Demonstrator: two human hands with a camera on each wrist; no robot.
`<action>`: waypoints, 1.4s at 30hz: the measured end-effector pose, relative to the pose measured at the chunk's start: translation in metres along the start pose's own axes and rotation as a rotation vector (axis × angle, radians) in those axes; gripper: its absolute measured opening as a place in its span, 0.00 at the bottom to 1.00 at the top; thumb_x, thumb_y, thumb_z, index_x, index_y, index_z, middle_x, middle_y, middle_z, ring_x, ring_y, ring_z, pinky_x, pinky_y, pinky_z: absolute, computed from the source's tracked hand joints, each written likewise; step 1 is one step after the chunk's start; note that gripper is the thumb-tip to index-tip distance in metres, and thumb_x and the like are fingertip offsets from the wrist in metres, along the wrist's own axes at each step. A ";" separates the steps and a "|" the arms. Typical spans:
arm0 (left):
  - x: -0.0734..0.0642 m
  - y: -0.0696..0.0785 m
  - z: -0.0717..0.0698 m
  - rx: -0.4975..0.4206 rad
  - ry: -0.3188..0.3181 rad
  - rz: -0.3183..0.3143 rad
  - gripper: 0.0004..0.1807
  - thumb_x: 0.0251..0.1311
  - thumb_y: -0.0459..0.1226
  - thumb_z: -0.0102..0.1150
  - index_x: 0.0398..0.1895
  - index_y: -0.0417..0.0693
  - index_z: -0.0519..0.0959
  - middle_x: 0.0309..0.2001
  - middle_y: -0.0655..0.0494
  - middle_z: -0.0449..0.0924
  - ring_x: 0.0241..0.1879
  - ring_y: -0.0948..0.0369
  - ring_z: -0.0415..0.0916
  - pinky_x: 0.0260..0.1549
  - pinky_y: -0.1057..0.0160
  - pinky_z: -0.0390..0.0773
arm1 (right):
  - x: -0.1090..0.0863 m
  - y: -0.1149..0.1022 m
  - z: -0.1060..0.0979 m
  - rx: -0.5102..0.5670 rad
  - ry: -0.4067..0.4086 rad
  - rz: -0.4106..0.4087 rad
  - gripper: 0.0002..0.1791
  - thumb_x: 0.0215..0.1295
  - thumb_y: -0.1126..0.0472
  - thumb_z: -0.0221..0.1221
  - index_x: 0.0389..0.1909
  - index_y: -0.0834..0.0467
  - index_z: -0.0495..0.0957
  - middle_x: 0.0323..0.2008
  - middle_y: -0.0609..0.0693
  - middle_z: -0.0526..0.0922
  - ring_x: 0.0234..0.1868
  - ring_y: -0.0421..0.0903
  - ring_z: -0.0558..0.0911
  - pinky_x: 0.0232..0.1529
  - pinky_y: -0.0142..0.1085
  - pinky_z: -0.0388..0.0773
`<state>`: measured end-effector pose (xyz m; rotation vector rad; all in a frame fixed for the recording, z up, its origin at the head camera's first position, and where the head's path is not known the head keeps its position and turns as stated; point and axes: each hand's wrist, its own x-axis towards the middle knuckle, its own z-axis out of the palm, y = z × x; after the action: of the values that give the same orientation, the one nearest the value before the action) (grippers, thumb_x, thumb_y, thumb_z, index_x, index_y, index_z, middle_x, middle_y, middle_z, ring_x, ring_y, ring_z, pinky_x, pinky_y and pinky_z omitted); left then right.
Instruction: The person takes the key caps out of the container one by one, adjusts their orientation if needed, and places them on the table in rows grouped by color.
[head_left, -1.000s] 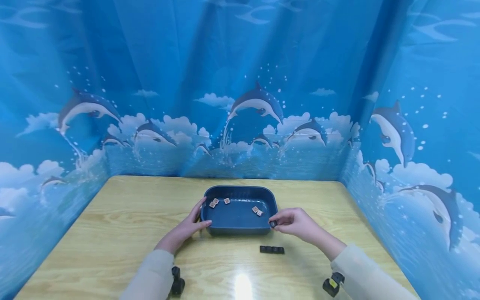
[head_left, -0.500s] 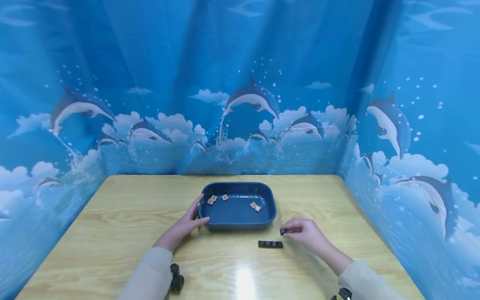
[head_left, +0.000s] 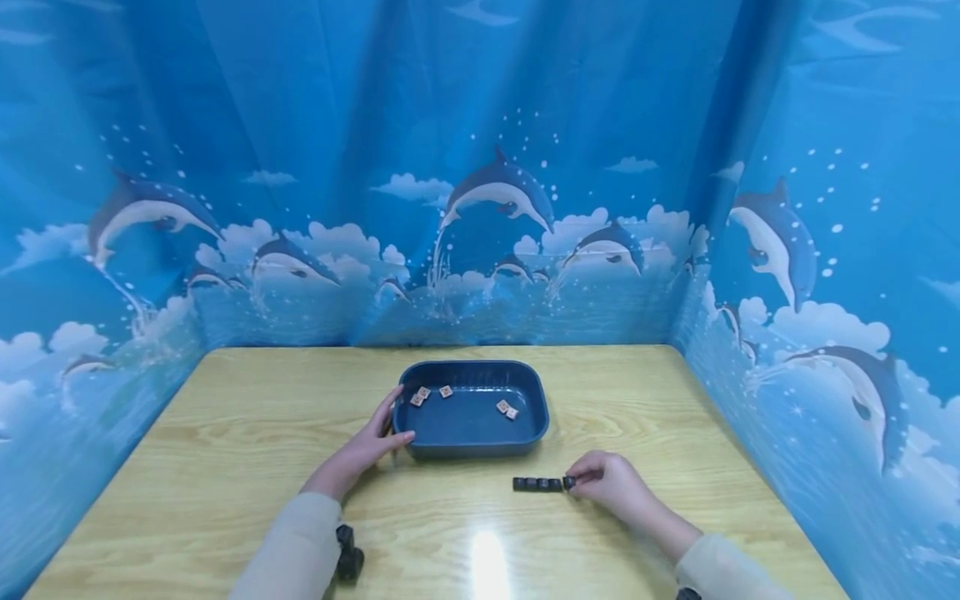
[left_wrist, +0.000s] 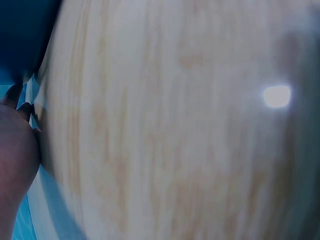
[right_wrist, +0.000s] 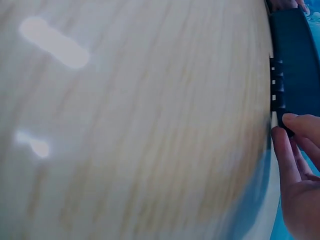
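My right hand (head_left: 618,483) pinches a small black keycap (head_left: 569,482) between thumb and fingertips, low over the table. It stands at the right end of a row of several black keycaps (head_left: 537,484); whether it touches the row I cannot tell. In the right wrist view the thumb and fingers hold this keycap (right_wrist: 286,125) below the row. My left hand (head_left: 367,446) rests with spread thumb and fingers against the left end of a dark blue tray (head_left: 472,450). Inside the tray lie several small pale square pieces (head_left: 503,407) with dark marks.
The pale wooden table (head_left: 262,417) reaches back to a blue curtain (head_left: 337,125) printed with dolphins, which also encloses both sides. A bright light reflection (head_left: 490,558) shows on the tabletop near the front. The keycap row lies in front of the tray's right half.
My right hand has come away from the tray's right front corner with the black keycap and lowered it to the row's right end. The left hand stays at the tray. The view has shifted slightly.
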<state>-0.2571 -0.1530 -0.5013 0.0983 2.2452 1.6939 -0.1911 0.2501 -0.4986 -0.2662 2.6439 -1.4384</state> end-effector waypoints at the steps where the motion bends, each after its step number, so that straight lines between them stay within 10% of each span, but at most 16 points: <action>1: 0.000 0.000 0.000 0.001 0.000 -0.001 0.48 0.65 0.42 0.61 0.78 0.69 0.40 0.76 0.36 0.34 0.73 0.38 0.30 0.67 0.34 0.37 | 0.000 0.001 0.000 -0.003 0.001 -0.005 0.11 0.46 0.73 0.69 0.33 0.63 0.84 0.33 0.50 0.82 0.34 0.46 0.81 0.35 0.31 0.81; 42: 0.003 -0.004 -0.001 0.009 0.002 0.001 0.49 0.63 0.45 0.63 0.78 0.70 0.41 0.76 0.35 0.34 0.74 0.39 0.32 0.67 0.36 0.38 | 0.004 0.007 0.007 -0.099 0.007 -0.015 0.12 0.45 0.69 0.72 0.33 0.58 0.85 0.29 0.47 0.77 0.31 0.44 0.76 0.32 0.30 0.76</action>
<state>-0.2596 -0.1543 -0.5053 0.0999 2.2550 1.6857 -0.1941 0.2477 -0.5082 -0.2911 2.7281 -1.3173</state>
